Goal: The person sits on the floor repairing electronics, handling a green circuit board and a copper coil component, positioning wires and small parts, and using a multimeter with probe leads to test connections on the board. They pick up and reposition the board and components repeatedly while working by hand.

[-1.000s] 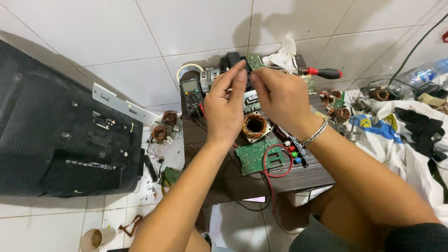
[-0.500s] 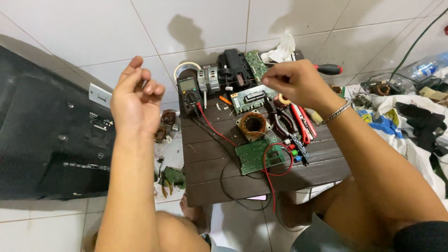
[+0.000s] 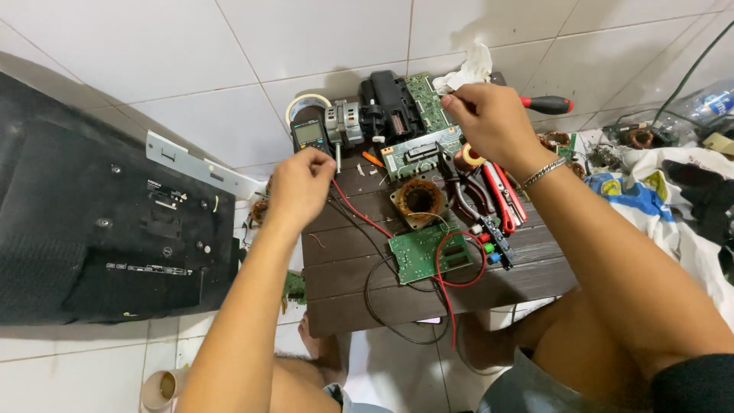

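My left hand point(image 3: 300, 187), fingers pinched on the red probe lead point(image 3: 353, 209), sits beside the grey handheld multimeter point(image 3: 310, 136) at the dark slatted counter's point(image 3: 344, 302) far-left corner. Right hand point(image 3: 489, 118) fingers closed at the green circuit board point(image 3: 427, 99), far edge; grip contents unclear.

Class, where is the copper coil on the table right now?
The copper coil lies mid-table, just behind the small green board, left of the red pliers.

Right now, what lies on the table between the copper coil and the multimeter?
In the head view, bare dark slats crossed by the red lead separate the copper coil from the multimeter.
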